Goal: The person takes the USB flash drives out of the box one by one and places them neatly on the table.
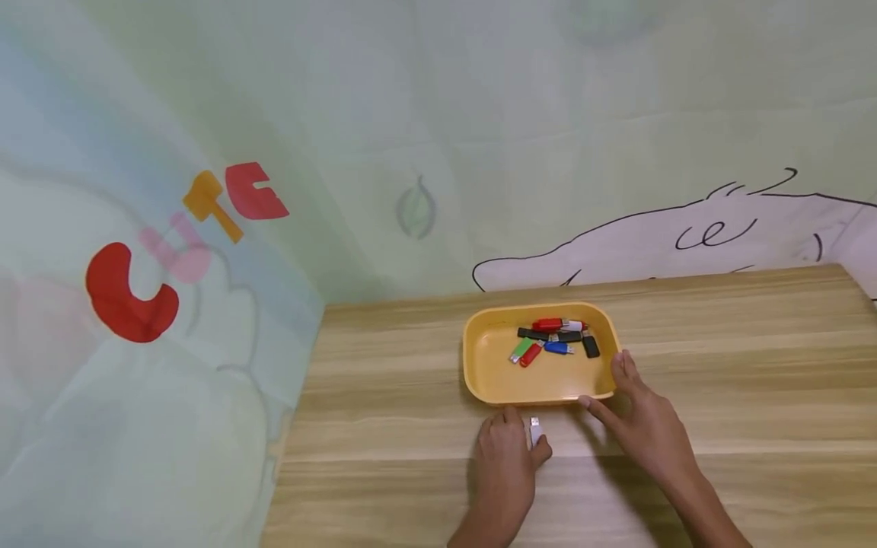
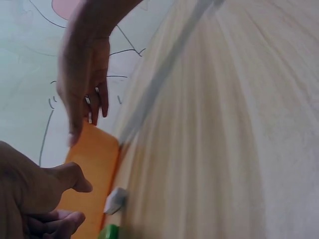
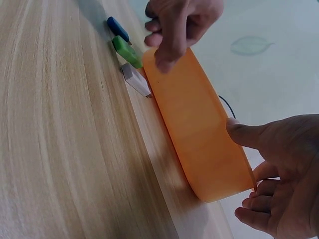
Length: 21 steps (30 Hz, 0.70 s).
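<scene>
My left hand (image 1: 503, 460) hovers just in front of a yellow plastic tray (image 1: 493, 373), fingers loosely bent and nothing visible between them. Beside its thumb a white USB flash drive (image 1: 536, 434) lies on the table. The right wrist view shows a green flash drive (image 3: 127, 51) and a blue flash drive (image 3: 118, 29) lying in line with the white one; in the head view the left hand hides them. With my right hand (image 1: 651, 434) I hold the tray's near right corner, thumb at the front rim and fingers round the right side.
Inside the tray, several flash drives lie together, among them a red one (image 1: 546, 324), a blue one (image 1: 558, 348) and a black one (image 1: 591, 346). The wooden table (image 1: 384, 358) meets a printed cloth backdrop (image 1: 356, 190) behind and on the left.
</scene>
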Each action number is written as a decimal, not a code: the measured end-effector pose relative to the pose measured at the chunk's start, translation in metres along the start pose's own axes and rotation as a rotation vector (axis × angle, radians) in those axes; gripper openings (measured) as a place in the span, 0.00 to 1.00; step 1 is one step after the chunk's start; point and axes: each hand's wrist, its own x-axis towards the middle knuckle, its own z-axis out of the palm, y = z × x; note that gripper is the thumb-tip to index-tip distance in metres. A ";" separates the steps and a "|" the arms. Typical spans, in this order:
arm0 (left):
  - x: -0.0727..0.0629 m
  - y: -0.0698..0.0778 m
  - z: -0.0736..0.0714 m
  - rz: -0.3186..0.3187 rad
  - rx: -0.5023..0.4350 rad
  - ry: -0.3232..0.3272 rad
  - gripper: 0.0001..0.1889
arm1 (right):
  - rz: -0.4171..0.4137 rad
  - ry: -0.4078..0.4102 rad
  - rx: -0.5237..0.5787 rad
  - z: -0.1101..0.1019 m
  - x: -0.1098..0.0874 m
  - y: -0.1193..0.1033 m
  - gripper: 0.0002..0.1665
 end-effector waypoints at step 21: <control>0.034 -0.032 -0.054 -0.031 -0.286 -0.061 0.16 | 0.008 -0.027 0.022 -0.001 0.000 0.000 0.58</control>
